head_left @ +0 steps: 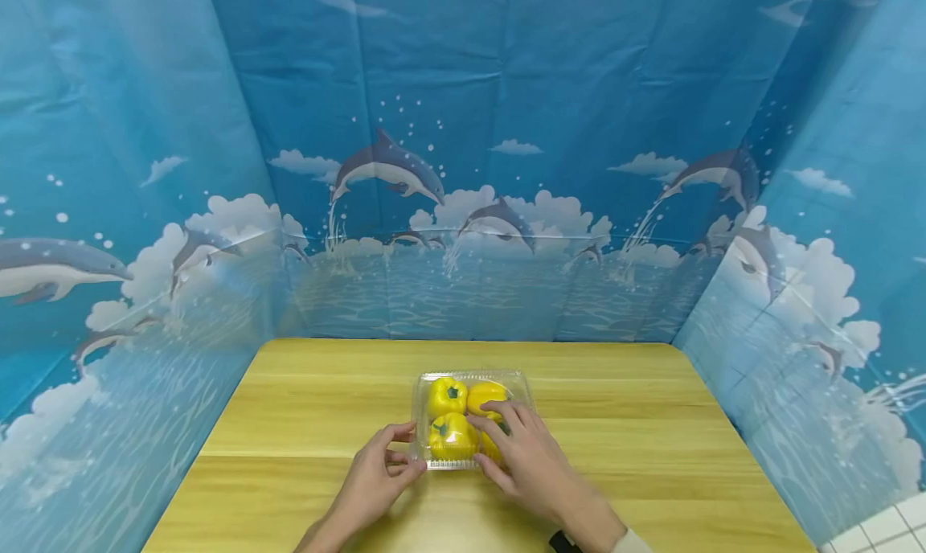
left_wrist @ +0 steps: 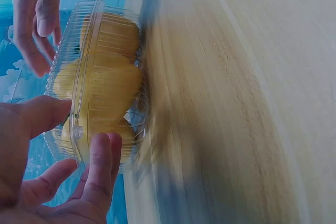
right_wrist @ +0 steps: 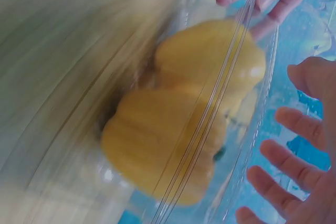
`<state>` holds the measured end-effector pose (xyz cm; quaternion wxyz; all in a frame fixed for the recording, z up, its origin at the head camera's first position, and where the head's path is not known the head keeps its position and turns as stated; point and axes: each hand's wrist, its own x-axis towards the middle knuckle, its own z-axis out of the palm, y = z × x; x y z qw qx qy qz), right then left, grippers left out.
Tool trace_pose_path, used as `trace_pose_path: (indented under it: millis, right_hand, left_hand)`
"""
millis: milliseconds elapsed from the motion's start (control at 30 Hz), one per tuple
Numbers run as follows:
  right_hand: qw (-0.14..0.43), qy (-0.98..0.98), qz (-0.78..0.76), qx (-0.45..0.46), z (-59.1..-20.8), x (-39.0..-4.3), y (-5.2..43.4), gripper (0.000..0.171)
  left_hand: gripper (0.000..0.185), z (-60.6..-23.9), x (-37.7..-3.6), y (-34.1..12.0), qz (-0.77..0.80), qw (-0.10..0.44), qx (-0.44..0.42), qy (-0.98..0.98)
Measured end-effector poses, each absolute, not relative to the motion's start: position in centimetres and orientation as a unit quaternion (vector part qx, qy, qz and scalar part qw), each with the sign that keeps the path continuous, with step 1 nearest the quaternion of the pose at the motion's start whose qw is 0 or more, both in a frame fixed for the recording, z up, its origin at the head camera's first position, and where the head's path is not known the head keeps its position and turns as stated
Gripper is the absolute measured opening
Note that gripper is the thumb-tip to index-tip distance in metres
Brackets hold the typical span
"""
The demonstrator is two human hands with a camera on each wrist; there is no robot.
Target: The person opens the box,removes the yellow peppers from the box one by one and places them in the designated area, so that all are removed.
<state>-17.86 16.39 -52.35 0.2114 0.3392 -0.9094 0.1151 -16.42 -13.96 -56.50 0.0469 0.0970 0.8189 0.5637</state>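
From the left, creased blue fabric curtain (head_left: 116,127), printed with leaping dolphins and scalloped white clouds, is hanging down and running behind the table. A wooden table (head_left: 318,392) with streaky yellow grain and rounded far corners is spreading below it. The left hand (head_left: 379,473) is gripping the near left corner of a clear plastic clamshell box (head_left: 420,408), its thumb pressing at the rim and its fingers curling along the side. The box is sitting at the middle of the table, its thin ribbed walls shining and its squarish lid lying over four glossy, lobed yellow bell peppers. Two with green stems, a far left pepper (head_left: 447,398) and a near left pepper (head_left: 453,436), are showing plainly. The far right pepper (head_left: 486,395) is partly hiding behind fingertips, and the near right pepper (head_left: 489,448) is mostly disappearing under the right hand (head_left: 531,460), which is hovering with fingers spread, pinching nothing. A black wristband (head_left: 563,542) and pale sleeve (head_left: 632,543) are following; white tiles (head_left: 886,529) are edging the lower right corner.
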Motion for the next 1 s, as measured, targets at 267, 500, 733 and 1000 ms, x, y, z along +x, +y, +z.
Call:
trace_pose_path:
  millis: [267, 500, 733, 1000]
  right_hand:
    - [0.199, -0.879, 0.129, 0.413, -52.1, -17.9, 13.6, 0.058]
    - [0.202, -0.865, 0.131, 0.44, -52.6, -18.0, 11.8, 0.061]
    - [0.195, -0.865, 0.12, 0.446, -53.4, -18.3, 10.6, 0.056]
    - [0.178, -0.878, 0.118, 0.429, -53.7, -18.5, 10.2, 0.046]
  left_hand:
    - [0.065, -56.4, -16.3, -14.0, 0.573, 0.06, 0.098, 0.812]
    - [0.064, -56.4, -16.4, -13.9, 0.59, 0.074, 0.095, 0.799]
    - [0.059, -56.5, -16.4, -14.0, 0.597, 0.076, 0.084, 0.795]
    - [0.056, -56.4, -16.6, -14.3, 0.63, 0.086, 0.07, 0.768]
